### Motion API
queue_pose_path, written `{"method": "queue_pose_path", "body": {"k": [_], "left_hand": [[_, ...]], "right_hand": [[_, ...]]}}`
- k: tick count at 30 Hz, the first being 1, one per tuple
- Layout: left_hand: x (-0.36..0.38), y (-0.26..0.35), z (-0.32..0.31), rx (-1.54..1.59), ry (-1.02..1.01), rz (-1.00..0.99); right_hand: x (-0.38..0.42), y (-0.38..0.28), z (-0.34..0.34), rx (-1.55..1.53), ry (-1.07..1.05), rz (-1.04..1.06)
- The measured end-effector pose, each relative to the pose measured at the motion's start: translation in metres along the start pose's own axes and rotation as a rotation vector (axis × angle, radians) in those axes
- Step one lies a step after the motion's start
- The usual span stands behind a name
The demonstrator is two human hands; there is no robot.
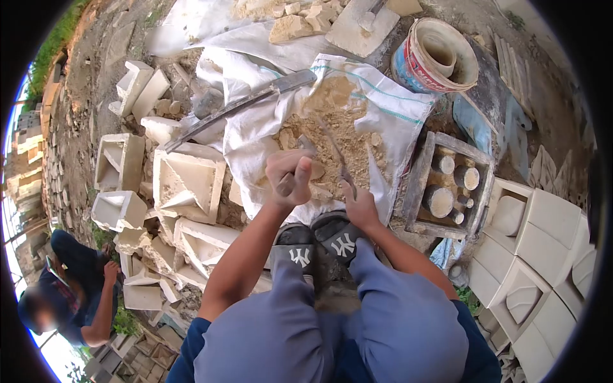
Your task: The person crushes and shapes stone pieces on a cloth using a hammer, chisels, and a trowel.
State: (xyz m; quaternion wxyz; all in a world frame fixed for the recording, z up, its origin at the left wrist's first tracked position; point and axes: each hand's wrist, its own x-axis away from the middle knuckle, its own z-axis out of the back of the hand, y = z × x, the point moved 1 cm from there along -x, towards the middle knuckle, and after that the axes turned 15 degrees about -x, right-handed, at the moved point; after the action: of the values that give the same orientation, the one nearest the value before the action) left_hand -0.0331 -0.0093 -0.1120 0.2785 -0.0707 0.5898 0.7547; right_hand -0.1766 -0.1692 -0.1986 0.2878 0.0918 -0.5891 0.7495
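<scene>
My left hand (288, 179) is closed around a short-handled tool (285, 186), whose rounded brown end pokes out of the fist; what kind of tool I cannot tell. Beyond the fist lies crumbled tan plaster-like material (338, 143), heaped on a white woven sack (239, 121). My right hand (362, 209) grips the near end of a thin, dark rod (338, 150) that slants away over the heap and blurs toward its far end. Both hands are low in front of my sandals (335, 236), at the sack's near edge.
A long straight bar (239, 108) lies across the sack's left side. Cast blocks with recesses (188, 182) crowd the left, more blocks (517, 255) the right. A bucket (434, 57) and a framed mould with cylinders (450, 185) stand right. Another person (76, 287) sits far left.
</scene>
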Motion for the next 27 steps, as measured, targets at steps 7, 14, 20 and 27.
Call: {"method": "queue_pose_path", "body": {"k": [7,14,20,27], "left_hand": [[-0.012,-0.009,-0.01,0.001,-0.042,-0.031],[-0.019,-0.027,-0.015,-0.001,-0.064,-0.05],[-0.021,-0.044,-0.019,0.07,-0.097,0.039],[-0.031,-0.038,-0.009,0.117,-0.12,0.069]], "right_hand": [[0.01,0.01,0.002,-0.069,0.034,-0.008],[0.01,-0.004,0.01,-0.156,0.046,0.05],[0.006,-0.007,0.002,-0.051,0.034,-0.013],[0.016,-0.011,0.006,-0.112,-0.006,-0.019]]}}
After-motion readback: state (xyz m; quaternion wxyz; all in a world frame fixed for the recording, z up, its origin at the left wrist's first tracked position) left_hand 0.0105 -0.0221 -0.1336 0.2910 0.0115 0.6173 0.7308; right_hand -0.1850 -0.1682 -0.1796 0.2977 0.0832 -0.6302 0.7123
